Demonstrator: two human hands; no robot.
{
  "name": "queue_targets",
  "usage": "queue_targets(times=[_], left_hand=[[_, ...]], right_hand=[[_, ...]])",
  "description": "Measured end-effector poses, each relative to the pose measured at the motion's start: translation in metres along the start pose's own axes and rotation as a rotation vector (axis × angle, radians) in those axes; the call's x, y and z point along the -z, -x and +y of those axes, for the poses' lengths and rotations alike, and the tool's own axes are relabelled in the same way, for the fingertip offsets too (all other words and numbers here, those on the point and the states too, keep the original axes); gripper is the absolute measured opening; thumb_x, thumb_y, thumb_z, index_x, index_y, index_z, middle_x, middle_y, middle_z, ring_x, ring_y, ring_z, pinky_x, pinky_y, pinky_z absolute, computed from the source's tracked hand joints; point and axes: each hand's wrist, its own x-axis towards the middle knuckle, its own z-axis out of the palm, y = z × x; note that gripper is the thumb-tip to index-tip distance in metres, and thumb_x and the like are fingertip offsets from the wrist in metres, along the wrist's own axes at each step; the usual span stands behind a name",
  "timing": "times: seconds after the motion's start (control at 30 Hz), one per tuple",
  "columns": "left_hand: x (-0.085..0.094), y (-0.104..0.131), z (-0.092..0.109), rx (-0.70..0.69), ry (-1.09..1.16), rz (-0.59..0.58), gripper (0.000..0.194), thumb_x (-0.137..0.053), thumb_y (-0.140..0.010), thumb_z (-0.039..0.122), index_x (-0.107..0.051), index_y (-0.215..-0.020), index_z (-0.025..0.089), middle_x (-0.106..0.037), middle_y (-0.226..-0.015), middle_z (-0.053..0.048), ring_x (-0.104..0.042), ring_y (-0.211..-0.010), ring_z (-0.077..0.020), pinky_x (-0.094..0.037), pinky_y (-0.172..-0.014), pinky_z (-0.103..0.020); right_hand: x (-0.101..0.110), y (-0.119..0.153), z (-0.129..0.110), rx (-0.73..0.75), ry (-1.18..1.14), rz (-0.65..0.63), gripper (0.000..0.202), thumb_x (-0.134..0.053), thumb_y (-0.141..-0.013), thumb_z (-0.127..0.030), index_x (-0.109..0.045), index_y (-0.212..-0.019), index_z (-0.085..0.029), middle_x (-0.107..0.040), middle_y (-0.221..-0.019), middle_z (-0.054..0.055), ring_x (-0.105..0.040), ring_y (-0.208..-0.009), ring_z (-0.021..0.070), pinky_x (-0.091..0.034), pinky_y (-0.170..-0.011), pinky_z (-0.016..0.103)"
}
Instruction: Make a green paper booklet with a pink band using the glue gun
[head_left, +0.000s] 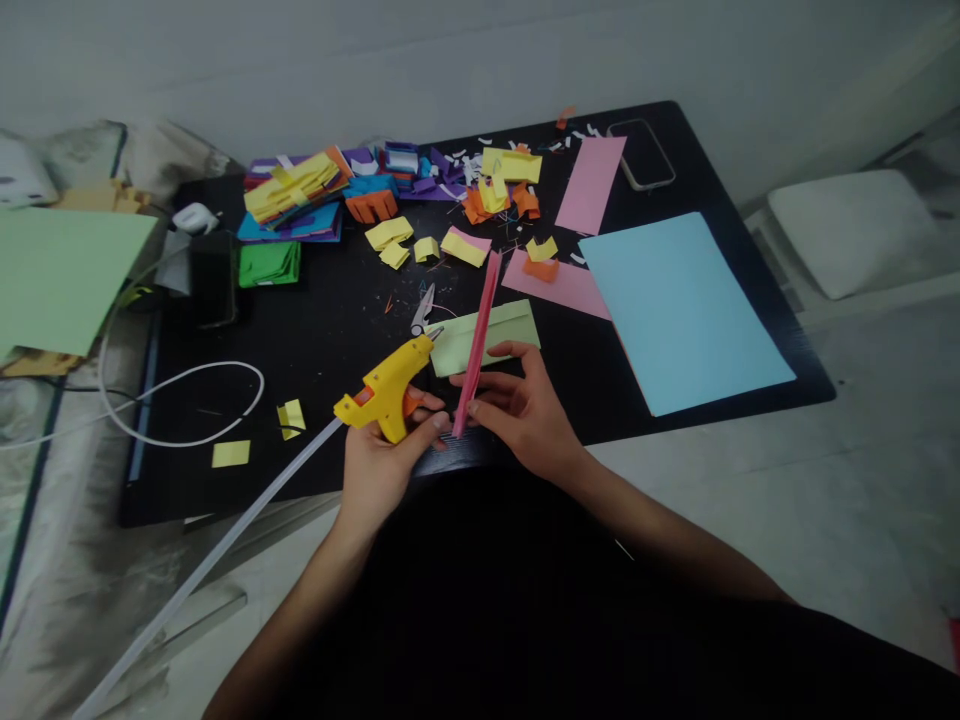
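1. Holds one pink strip (pixel 478 340) over the near part of the black table (pixel 330 315), in front of the green paper (pixel 516 324)
2. Runs lengthwise away from the body, with a slight rightward lean towards the far end; ends close by the left thumb
3. Pinches the strip near its lower end with the right hand (pixel 534 415), between thumb and fingers; spreads the uppermost finger apart from the others, just beside the strip
4. Grips one yellow glue gun (pixel 388 385) in the left hand (pixel 379 460), with fingers curled about the handle; points the nozzle away and rightward, towards the green paper; cannot tell contact between left thumb and strip
5. Trails one white rod (pixel 217 560) from the gun's rear, down to the lower left
6. Counts one green paper, one pair of snips (pixel 424 308) by the nozzle
7. Counts two pink sheets (pixel 590 188), one blue sheet (pixel 684 310) on top at the right
8. Counts two small yellow pieces (pixel 231 454) near the left front edge, one green bundle (pixel 268 264) farther back; cannot count the overlapping scraps (pixel 493 195) behind
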Motion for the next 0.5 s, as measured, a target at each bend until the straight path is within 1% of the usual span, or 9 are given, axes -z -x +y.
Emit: queue_targets(times=[0.07, 0.17, 0.3, 0.43, 0.5], left_hand=[[0.0006, 0.0005, -0.0018, -0.013, 0.013, 0.024, 0.026, -0.089, -0.077, 0.028, -0.072, -0.094, 0.018, -0.076, -0.089, -0.003, -0.071, -0.063, -0.014, -0.065, -0.058, -0.026], [0.0014, 0.0008, -0.004, -0.034, 0.002, 0.032, 0.024, -0.088, -0.078, 0.03, -0.072, -0.093, 0.018, -0.075, -0.089, -0.003, -0.072, -0.064, -0.0142, -0.064, -0.058, -0.026], [0.0022, 0.0013, -0.0046, -0.057, -0.048, 0.03, 0.023, -0.087, -0.08, 0.031, -0.071, -0.091, 0.019, -0.075, -0.087, -0.002, -0.07, -0.062, -0.0129, -0.063, -0.058, -0.024], [0.0008, 0.002, -0.0055, -0.087, -0.071, 0.037, 0.022, -0.085, -0.08, 0.03, -0.072, -0.092, 0.018, -0.075, -0.086, -0.002, -0.07, -0.062, -0.0124, -0.063, -0.059, -0.024], [-0.0008, 0.0012, -0.0072, -0.108, -0.062, 0.087, 0.024, -0.086, -0.079, 0.03, -0.072, -0.093, 0.018, -0.075, -0.089, -0.002, -0.07, -0.063, -0.0123, -0.064, -0.06, -0.025]], right_hand=[[0.0012, -0.0009, -0.0016, -0.044, -0.035, -0.034, 0.055, -0.081, -0.079, -0.024, -0.043, -0.118, -0.03, -0.076, -0.107, 0.001, -0.077, -0.081, 0.0178, -0.067, -0.083, 0.04], [0.0038, -0.0031, -0.0018, -0.127, -0.094, -0.068, 0.044, -0.077, -0.08, -0.02, -0.051, -0.114, -0.028, -0.079, -0.105, 0.001, -0.076, -0.082, 0.0174, -0.065, -0.079, 0.036], [0.0057, -0.0053, 0.0024, -0.252, -0.212, -0.057, 0.031, -0.074, -0.078, -0.017, -0.059, -0.105, -0.024, -0.08, -0.102, 0.001, -0.074, -0.073, 0.0139, -0.063, -0.072, 0.03], [0.0063, -0.0052, 0.0066, -0.326, -0.29, -0.078, 0.026, -0.074, -0.08, -0.018, -0.06, -0.102, -0.022, -0.081, -0.099, 0.003, -0.075, -0.072, 0.0149, -0.064, -0.074, 0.032], [0.0064, -0.0046, 0.0071, -0.337, -0.302, -0.09, 0.026, -0.074, -0.082, -0.02, -0.059, -0.103, -0.021, -0.082, -0.098, 0.004, -0.076, -0.071, 0.0158, -0.065, -0.073, 0.032]])
